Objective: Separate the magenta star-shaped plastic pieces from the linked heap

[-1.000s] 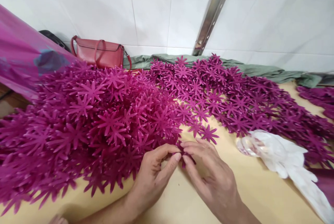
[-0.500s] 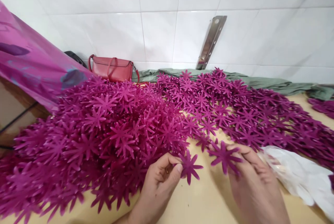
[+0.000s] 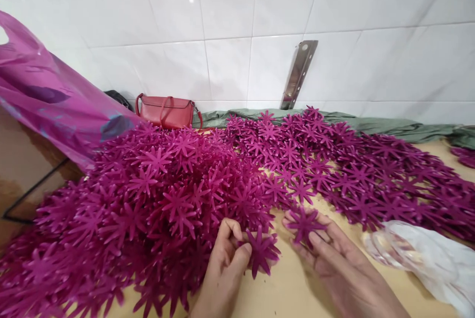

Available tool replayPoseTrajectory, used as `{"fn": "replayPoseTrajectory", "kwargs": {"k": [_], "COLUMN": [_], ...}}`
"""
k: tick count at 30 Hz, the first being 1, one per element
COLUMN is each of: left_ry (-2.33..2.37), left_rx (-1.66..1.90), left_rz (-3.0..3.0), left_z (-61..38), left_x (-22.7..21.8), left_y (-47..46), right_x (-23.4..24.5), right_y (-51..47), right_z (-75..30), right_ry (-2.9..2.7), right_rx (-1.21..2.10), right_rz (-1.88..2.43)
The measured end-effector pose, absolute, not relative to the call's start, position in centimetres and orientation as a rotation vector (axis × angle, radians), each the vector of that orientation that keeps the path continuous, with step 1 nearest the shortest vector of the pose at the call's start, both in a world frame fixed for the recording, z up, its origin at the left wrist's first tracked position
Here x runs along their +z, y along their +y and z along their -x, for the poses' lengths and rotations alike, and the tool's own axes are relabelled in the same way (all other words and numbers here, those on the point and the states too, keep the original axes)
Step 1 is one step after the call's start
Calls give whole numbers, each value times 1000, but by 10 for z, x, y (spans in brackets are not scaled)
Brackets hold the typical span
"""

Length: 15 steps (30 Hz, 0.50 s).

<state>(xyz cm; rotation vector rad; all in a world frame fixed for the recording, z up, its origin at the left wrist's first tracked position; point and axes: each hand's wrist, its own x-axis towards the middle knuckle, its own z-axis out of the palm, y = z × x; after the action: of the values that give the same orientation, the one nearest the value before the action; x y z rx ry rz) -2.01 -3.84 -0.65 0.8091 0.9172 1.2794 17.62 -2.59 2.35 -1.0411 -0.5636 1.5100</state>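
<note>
The left hand (image 3: 224,263) pinches a purple flower (image 3: 261,251) with closed fingers (image 3: 240,257). The right hand (image 3: 339,266) grips a second flower (image 3: 304,222) in its fingertips, just right of the left fingers.

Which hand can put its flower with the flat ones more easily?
Probably the right hand: its flower is beside the flat flowers spread over the table. The left hand holds the other flower by the big heap, farther from them.

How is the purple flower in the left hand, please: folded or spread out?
Spread out: the purple flower shows its petals fanned in all directions, with the left hand pinching one edge.
</note>
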Motion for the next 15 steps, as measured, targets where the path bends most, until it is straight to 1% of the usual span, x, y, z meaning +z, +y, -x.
{"fn": "replayPoseTrajectory", "kwargs": {"k": [3, 6, 12, 15], "left_ry": [890, 932, 942, 926], "left_rx": [1250, 1167, 1080, 1090], "left_rz": [-852, -1067, -1307, -1321], "left_z": [18, 20, 23, 21], "left_x": [-3, 0, -5, -8], "left_y": [-40, -39, -37, -37], "right_x": [14, 10, 7, 6], "right_y": [-25, -24, -25, -27], "right_z": [-176, -179, -184, -179], "right_ry": [-717, -855, -1251, -1384], "right_rx": [1461, 1404, 1004, 993], "right_rz": [1101, 1167, 1220, 1202]}}
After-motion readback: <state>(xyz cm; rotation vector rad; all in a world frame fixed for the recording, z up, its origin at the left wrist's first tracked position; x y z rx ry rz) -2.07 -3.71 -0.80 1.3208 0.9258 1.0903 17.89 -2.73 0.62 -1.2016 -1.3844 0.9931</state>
